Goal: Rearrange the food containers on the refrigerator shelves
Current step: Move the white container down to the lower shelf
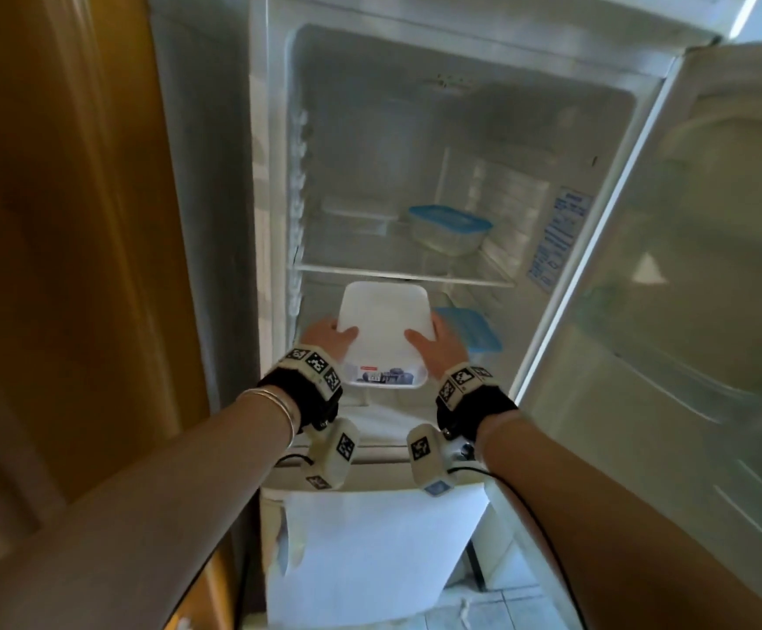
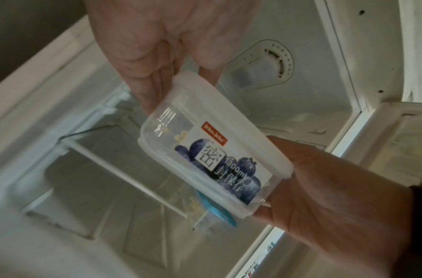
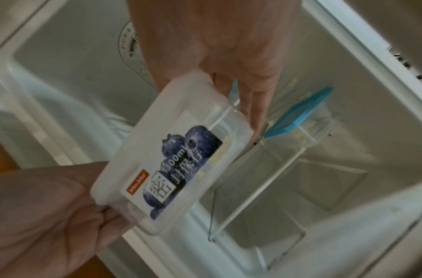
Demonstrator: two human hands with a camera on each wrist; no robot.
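Contents hidden behind frosted walls and blueberry label. Clear rectangular plastic container with white lid (image 1: 383, 331) gripped at both short sides by left hand (image 1: 329, 337) and right hand (image 1: 438, 345), held level before lower glass shelf (image 1: 408, 276), long axis pointing into open white refrigerator (image 1: 415, 106), beside half-hidden blue-lidded container (image 1: 476, 331).

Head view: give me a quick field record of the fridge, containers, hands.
fridge door: open
held: white-lid container, blueberry label on its side, in front of the lower shelf
left hand: grips its left edge
right hand: grips its right edge
upper shelf: blue-lid container, right side
lower level: second blue-lid container, right of the held one
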